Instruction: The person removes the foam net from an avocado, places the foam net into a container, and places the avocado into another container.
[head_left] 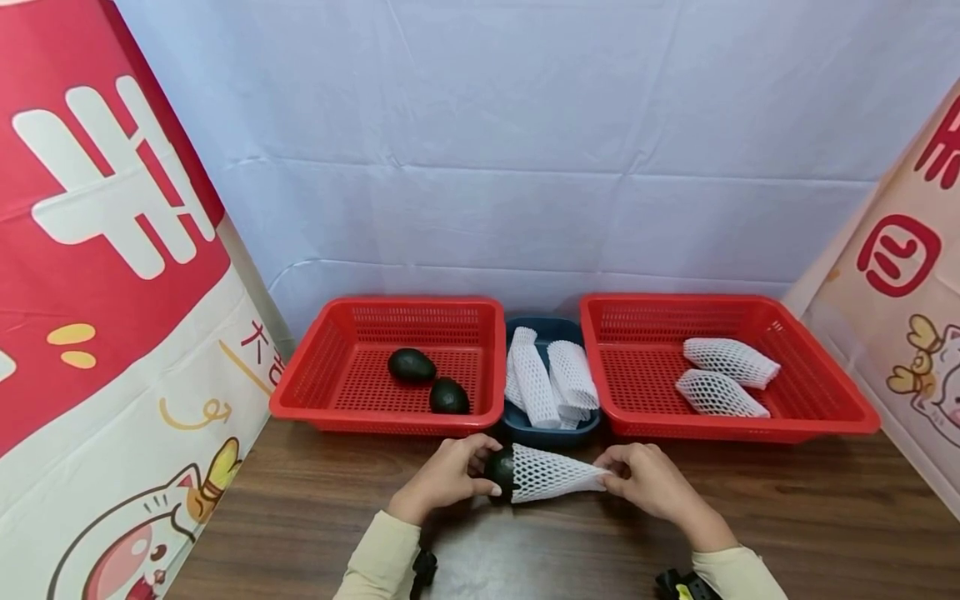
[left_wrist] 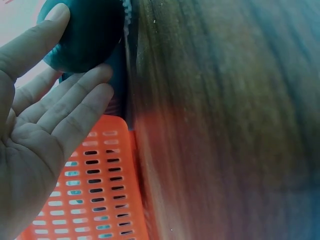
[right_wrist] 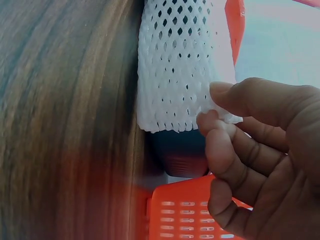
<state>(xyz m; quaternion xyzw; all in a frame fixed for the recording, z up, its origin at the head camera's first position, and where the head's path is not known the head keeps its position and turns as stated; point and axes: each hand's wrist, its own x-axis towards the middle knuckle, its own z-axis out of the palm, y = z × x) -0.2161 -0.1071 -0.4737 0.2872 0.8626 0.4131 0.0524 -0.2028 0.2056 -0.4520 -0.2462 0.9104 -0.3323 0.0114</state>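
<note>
Just above the table, in front of the blue bin, an avocado (head_left: 498,472) sits partly inside a white foam net sleeve (head_left: 555,475). My left hand (head_left: 453,473) holds the bare end of the avocado between thumb and fingers; the left wrist view shows the thumb on the dark avocado (left_wrist: 85,35) and the fingertips beneath it. At the other end, my right hand (head_left: 648,482) pinches the sleeve's narrow edge. In the right wrist view thumb and index finger grip a corner of the net sleeve (right_wrist: 175,75). The avocado's far end is hidden inside the net.
A red basket (head_left: 300,392) at left holds two bare avocados (head_left: 412,365). Several empty foam sleeves (head_left: 534,379) lie in the small blue bin (head_left: 551,437) between the baskets. The right red basket (head_left: 817,408) holds two net-covered pieces (head_left: 727,362). A cloth backdrop stands behind.
</note>
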